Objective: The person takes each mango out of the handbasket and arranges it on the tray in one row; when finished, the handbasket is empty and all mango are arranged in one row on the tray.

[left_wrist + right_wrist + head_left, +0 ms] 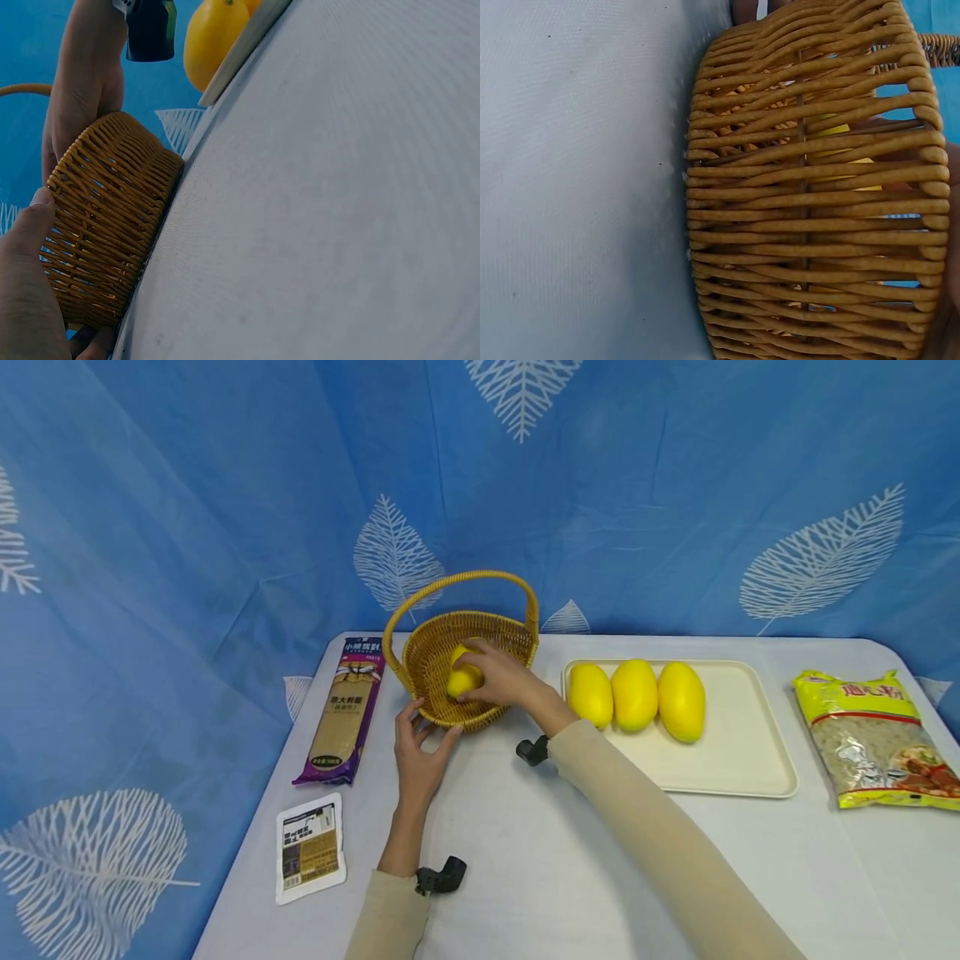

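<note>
A brown wicker basket with a tall arched handle stands at the back of the table. My right hand reaches over its rim and grips a yellow mango inside, fingers curled over the fruit and partly covering it. Through the weave in the right wrist view, only slivers of the mango show. With my left hand I hold the basket's near left side. In the left wrist view, the thumb lies at the rim of the basket and fingertips show by its base.
Right of the basket, a cream tray bears three mangoes toward its left side. A yellow-edged food bag lies at the far right. On the left lie a purple pasta packet and a small white-edged pouch. A blue leaf-patterned cloth hangs behind.
</note>
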The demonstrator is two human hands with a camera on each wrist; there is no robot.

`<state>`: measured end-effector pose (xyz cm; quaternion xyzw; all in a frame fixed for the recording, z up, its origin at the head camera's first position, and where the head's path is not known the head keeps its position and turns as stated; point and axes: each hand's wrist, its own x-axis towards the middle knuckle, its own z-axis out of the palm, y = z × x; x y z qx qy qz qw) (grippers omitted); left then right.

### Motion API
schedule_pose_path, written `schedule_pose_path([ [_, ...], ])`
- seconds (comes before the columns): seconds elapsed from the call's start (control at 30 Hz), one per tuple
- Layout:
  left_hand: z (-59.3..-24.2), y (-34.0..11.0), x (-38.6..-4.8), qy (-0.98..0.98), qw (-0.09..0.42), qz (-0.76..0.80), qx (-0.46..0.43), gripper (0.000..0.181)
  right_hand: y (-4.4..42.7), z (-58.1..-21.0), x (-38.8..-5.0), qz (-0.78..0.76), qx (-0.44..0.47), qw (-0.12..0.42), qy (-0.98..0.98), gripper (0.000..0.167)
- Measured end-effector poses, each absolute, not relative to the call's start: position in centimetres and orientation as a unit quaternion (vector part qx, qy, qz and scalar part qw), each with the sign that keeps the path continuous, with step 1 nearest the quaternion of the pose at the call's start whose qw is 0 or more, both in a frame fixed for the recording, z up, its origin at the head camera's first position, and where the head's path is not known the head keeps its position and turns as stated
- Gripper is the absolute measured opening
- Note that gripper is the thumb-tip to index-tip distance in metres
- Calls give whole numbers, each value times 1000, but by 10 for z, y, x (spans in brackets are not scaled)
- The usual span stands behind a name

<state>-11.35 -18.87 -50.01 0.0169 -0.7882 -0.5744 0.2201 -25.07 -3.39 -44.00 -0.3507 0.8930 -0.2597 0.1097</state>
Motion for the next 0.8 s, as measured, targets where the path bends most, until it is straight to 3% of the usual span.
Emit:
schedule_pose_path([
  [0.17,-484,-184,-108,-791,223,-570,10,70,-38,-441,-251,-271,-342,103,894,48],
  [0.8,-483,-184,-108,-787,222,-575,5,72,-37,-448,-254,-280,-349,86,890,51],
])
